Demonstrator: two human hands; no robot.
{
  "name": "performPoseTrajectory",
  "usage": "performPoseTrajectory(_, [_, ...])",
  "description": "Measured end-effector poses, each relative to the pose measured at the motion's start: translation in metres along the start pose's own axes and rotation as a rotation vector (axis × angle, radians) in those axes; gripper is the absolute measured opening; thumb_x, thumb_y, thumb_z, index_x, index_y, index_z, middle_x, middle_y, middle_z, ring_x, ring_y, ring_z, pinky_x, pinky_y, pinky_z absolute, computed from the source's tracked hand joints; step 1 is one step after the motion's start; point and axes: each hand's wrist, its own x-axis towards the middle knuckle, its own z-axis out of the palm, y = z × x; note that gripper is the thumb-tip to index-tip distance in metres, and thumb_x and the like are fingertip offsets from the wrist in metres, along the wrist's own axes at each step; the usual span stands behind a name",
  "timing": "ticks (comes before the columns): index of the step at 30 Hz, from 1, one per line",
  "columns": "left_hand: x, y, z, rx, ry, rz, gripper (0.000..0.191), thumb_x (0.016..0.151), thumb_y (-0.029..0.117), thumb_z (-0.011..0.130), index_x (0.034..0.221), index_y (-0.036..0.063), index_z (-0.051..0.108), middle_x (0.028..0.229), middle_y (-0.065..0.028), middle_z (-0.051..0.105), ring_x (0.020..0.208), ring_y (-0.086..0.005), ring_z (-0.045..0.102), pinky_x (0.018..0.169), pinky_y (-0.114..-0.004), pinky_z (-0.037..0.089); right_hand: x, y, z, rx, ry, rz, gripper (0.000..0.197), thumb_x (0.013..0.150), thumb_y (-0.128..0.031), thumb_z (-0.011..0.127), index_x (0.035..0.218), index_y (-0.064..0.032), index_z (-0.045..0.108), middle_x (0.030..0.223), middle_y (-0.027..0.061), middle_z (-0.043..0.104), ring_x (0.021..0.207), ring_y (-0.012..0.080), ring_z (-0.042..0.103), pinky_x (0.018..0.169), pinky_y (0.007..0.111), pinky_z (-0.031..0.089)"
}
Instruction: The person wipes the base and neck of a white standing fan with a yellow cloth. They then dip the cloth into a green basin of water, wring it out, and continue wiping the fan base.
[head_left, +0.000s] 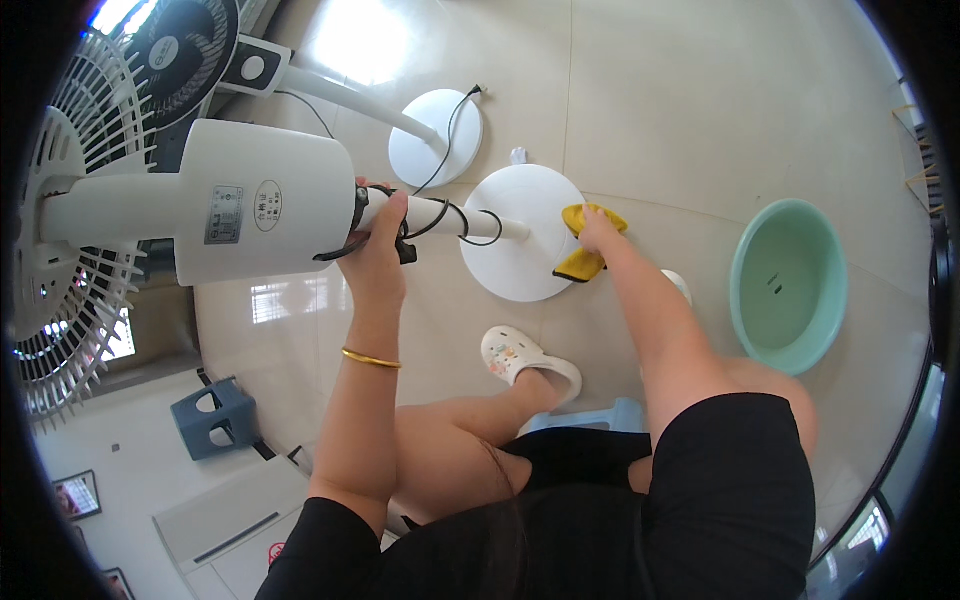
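Note:
A white pedestal fan stands before me, its grille at the far left and its motor and control housing (262, 202) nearer the middle. My left hand (379, 236) is closed around the white pole (499, 227) just below the housing, where a black power cord (442, 217) is coiled around the pole. With my right hand (598, 231) I hold a yellow cloth with dark edging (581, 264) against the rim of the round white fan base (517, 270). Part of the cloth is hidden under my fingers.
A second fan's white base (457, 120), with a cord and plug across it, stands beyond the first. A green plastic basin (787, 285) sits on the tiled floor at right. A blue-grey stool (215, 420) is at lower left, a light blue stool (626, 415) beneath me.

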Motion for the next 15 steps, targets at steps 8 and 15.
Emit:
performPoseTrajectory(8, [0.030, -0.013, -0.013, -0.168, -0.354, -0.020, 0.032, 0.062, -0.007, 0.056, 0.088, 0.0078, 0.046, 0.081, -0.0073, 0.047, 0.088, -0.0237, 0.049, 0.089, -0.036, 0.038, -0.006, -0.026, 0.042, -0.232, -0.053, -0.118, 0.076, 0.073, -0.001, 0.050, 0.138, -0.0159, 0.013, 0.142, 0.0179, 0.009, 0.129, 0.0390, 0.016, 0.105, 0.044, 0.019])
performPoseTrajectory(15, [0.088, -0.033, -0.027, -0.220, -1.047, 0.075, 0.034, 0.056, -0.001, 0.070, 0.079, 0.0076, 0.045, 0.075, -0.0077, 0.048, 0.078, -0.0204, 0.049, 0.083, -0.038, 0.039, -0.027, -0.006, 0.062, -0.300, -0.124, -0.111, 0.085, 0.072, 0.002, 0.050, 0.139, -0.0228, 0.003, 0.146, 0.0008, -0.003, 0.133, 0.0341, 0.000, 0.105, 0.047, 0.017])
